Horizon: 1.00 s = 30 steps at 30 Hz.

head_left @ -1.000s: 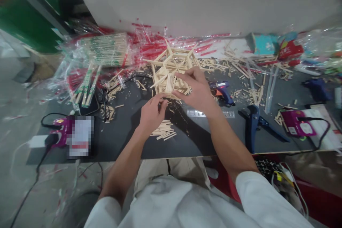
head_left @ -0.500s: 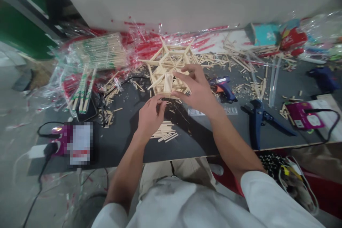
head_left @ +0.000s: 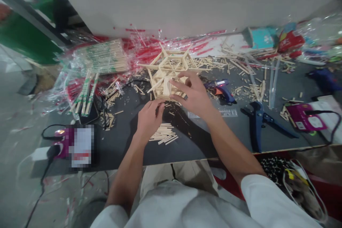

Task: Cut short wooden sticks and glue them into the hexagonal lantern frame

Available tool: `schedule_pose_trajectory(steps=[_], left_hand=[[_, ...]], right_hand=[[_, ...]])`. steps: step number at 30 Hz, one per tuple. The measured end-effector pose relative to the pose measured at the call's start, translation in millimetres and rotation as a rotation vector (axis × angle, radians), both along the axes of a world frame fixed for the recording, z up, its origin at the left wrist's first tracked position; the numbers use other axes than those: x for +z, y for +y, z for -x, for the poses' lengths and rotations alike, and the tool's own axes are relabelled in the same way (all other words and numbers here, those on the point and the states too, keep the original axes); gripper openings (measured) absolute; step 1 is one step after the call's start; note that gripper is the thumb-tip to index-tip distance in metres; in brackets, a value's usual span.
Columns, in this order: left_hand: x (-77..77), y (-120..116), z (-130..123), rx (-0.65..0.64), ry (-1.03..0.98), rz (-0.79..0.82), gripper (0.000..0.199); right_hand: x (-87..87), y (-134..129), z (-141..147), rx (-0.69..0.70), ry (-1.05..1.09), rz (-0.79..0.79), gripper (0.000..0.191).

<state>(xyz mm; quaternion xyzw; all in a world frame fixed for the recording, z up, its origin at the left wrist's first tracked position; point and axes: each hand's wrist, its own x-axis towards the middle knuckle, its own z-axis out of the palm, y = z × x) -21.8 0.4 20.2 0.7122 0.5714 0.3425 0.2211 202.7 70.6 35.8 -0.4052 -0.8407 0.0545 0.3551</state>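
A model built from thin wooden sticks point(head_left: 173, 65) stands on the dark table in front of me, with an open polygonal frame on top. At its front is a small upright panel of wooden sticks point(head_left: 167, 86) set side by side. My right hand point(head_left: 196, 94) is at the panel's right side, forefinger near its upper edge and thumb near its foot, gripping it. Just below the model's front edge is my left hand point(head_left: 150, 115), fingers curled and thumb close to the forefinger; anything between them is too small to make out. Short cut sticks point(head_left: 162, 133) lie in a pile beside my left wrist.
Right of the model are a blue glue gun point(head_left: 224, 91), a clear ruler point(head_left: 227, 113) and a blue cutter point(head_left: 257, 124). Bundled sticks in plastic point(head_left: 104, 57) lie at the left. Purple power boxes point(head_left: 306, 117) with cords occupy both sides, and stick scraps are scattered about.
The view has shifted slightly, so the scene sits a little lower. Both hands stay at the model's front in nearly the same pose, the right forefinger slightly lower along the panel.
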Motion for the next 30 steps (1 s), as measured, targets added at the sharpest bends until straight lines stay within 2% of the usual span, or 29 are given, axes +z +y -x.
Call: schedule_pose_trajectory(steps=[13, 16, 18, 22, 23, 25, 27, 30], left_hand=[[-3.5, 4.9, 6.2, 0.012, 0.035, 0.002, 0.027], [-1.3, 5.5, 4.2, 0.020, -0.027, 0.026, 0.025], [3.2, 5.7, 3.7, 0.024, -0.210, 0.095, 0.024], [15.4, 8.1, 12.0, 0.024, -0.827, 0.272, 0.038], [17.1, 9.6, 15.5, 0.031, -0.938, 0.287, 0.040], [16.6, 13.7, 21.3, 0.063, -1.037, 0.297, 0.042], [10.5, 18.0, 22.7, 0.120, -0.997, 0.306, 0.042], [-3.1, 20.9, 15.5, 0.283, -0.767, 0.237, 0.042]], right_hand=[[-5.0, -0.3, 3.7, -0.004, 0.025, -0.072, 0.034], [-6.7, 0.2, 4.5, -0.012, 0.017, -0.047, 0.036], [-8.6, 1.5, 5.1, -0.020, 0.020, -0.035, 0.038], [-14.5, 5.3, 7.1, -0.033, 0.062, -0.063, 0.049], [-16.1, 6.0, 7.8, -0.041, 0.072, -0.072, 0.052], [-18.6, 7.0, 9.2, -0.060, 0.083, -0.086, 0.053], [-20.2, 7.2, 10.0, -0.071, 0.082, -0.090, 0.051], [-21.2, 7.2, 9.1, -0.064, 0.062, -0.099, 0.047]])
